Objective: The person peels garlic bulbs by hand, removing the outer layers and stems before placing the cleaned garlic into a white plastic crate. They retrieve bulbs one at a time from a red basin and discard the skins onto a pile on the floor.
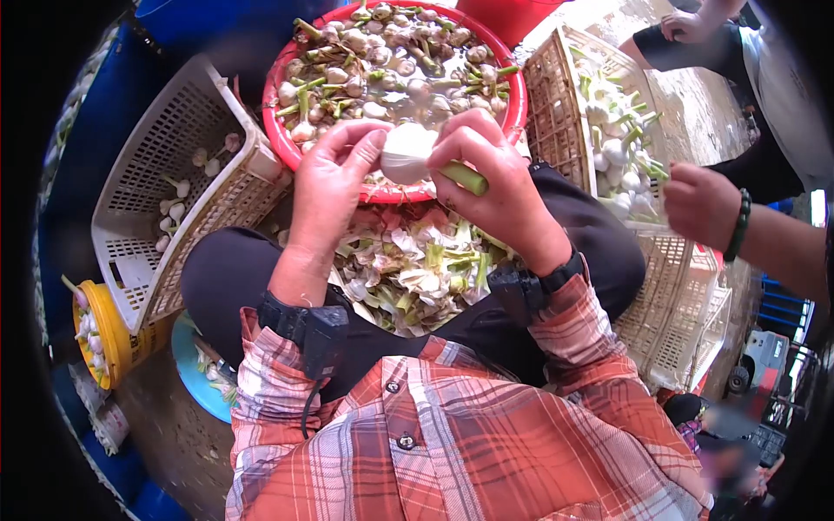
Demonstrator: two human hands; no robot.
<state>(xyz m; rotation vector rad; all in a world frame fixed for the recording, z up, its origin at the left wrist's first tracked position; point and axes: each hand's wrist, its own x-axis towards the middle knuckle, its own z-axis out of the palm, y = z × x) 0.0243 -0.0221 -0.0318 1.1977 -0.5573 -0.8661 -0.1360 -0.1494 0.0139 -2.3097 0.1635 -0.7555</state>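
A white garlic bulb (405, 156) with a thick green stem is held up between my hands, over the near rim of a red tub (276, 130). My left hand (334, 178) pinches the bulb's left side with thumb and fingers. The stem and the bulb's right side are gripped by my right hand (495, 174), its fingers curled round them. Water and many unpeeled garlic bulbs (356, 52) fill the tub. Below my hands, between my legs, lies a heap of peeled skins and green stem scraps (417, 269).
A pale plastic crate (130, 208) with several bulbs leans at left, near a yellow bucket (130, 339) and a blue basin (195, 373). At right, a crate (556, 113) holds cleaned garlic (621, 152); a co-worker's hand (704, 204) reaches beside it. More crates (665, 304) stand below.
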